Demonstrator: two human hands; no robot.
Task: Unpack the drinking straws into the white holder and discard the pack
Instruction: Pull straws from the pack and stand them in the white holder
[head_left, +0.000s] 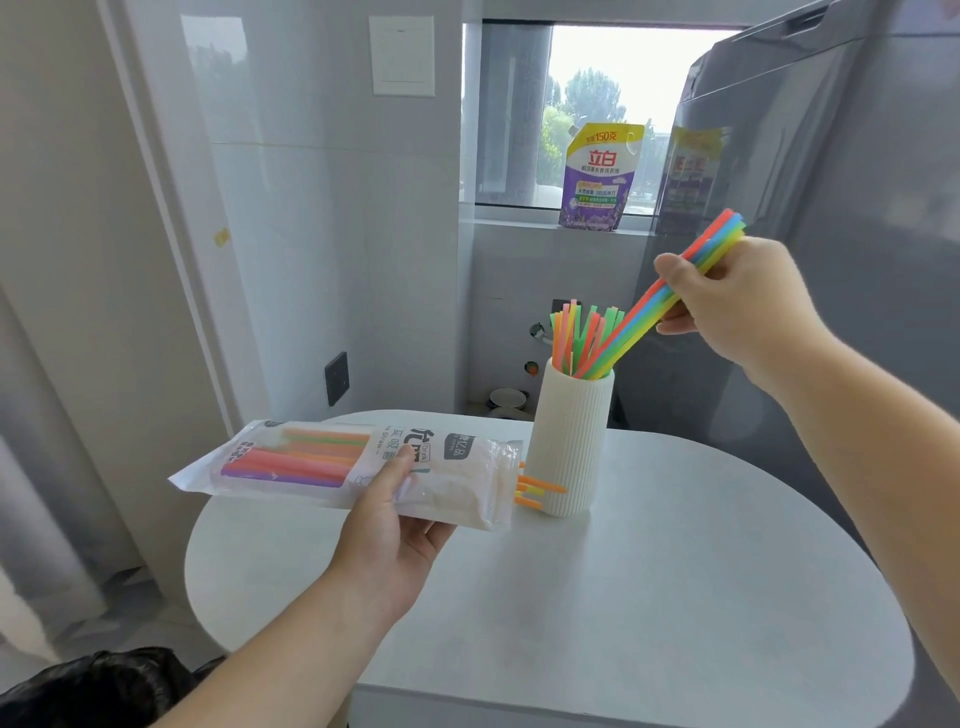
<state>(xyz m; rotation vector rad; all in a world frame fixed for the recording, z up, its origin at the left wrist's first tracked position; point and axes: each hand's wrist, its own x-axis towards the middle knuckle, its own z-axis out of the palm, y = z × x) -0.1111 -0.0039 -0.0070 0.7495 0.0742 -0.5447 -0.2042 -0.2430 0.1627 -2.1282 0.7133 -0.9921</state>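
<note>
Table (675, 597): right hand (743, 306) feeds straws (670, 296) into holder (569, 441)

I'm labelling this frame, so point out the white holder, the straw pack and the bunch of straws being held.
white holder (569, 447): head view, ribbed side wall.
straw pack (311, 462): head view, clear front.
bunch of straws (644, 306): head view, mid-length.

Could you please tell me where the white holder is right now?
In the head view, the white holder stands upright on the round table, right of centre, just beyond the open end of the straw pack held in the left hand.
</note>
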